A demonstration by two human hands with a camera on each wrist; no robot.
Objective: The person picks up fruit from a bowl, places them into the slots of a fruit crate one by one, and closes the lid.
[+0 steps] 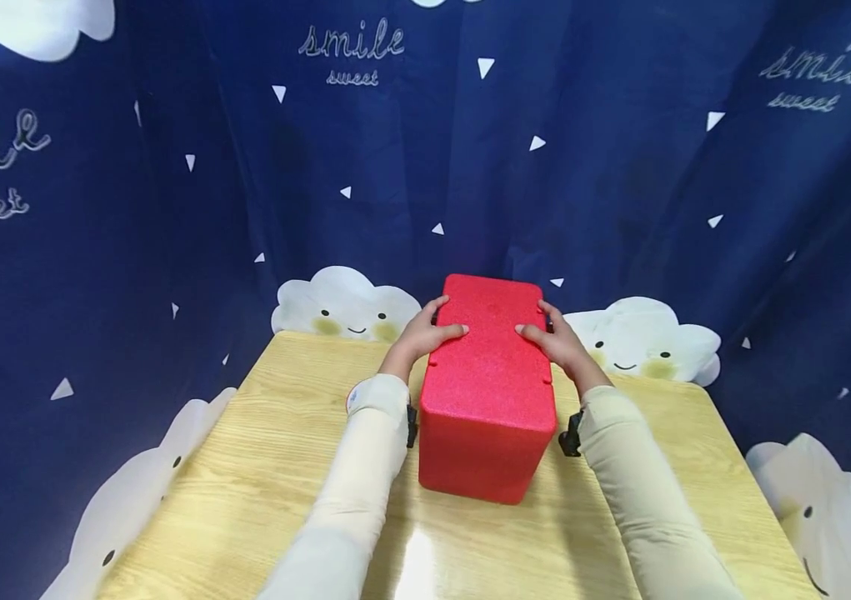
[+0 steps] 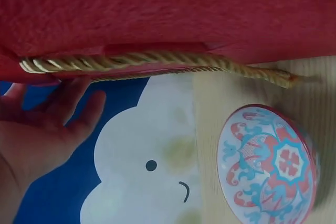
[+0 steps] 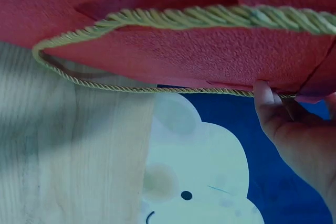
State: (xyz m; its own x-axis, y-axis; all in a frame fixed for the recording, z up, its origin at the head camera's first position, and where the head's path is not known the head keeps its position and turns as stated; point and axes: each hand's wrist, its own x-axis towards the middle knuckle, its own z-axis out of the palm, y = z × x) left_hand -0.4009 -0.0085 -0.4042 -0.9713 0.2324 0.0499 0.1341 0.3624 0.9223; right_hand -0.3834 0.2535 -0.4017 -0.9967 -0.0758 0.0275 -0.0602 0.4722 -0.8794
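1. Sleeves in pale cream fill the bottom of the head view, running up to the left hand [image 1: 425,336] and the right hand [image 1: 556,343], both laid on the lid of the red foam box [image 1: 487,387].
2. Both hands lie flat, fingers straight, pressing the lid from either long edge; the thumbs seem to hook the rim, though I cannot tell how firmly. In the wrist views the left hand's fingers [image 2: 79,114] and the right hand's fingers [image 3: 265,109] sit at the lid's underside edge.
3. My judgement: the step in hand is working the lid, either seating it or freeing it. The next move would call for even force from both sides so the lid does not tilt.
4. The box stands on the counter [image 1: 260,467], about centre, toward the far edge. Its long axis runs from 6 to 12 o'clock, leaning slightly toward 1; a short end faces the person.
5. A twisted gold rope handle [image 2: 152,60] hangs at the left side, another rope handle [image 3: 210,17] at the right.
6. At 9 o'clock of the box, close beside it, a patterned bowl [image 2: 270,163] sits on the counter.
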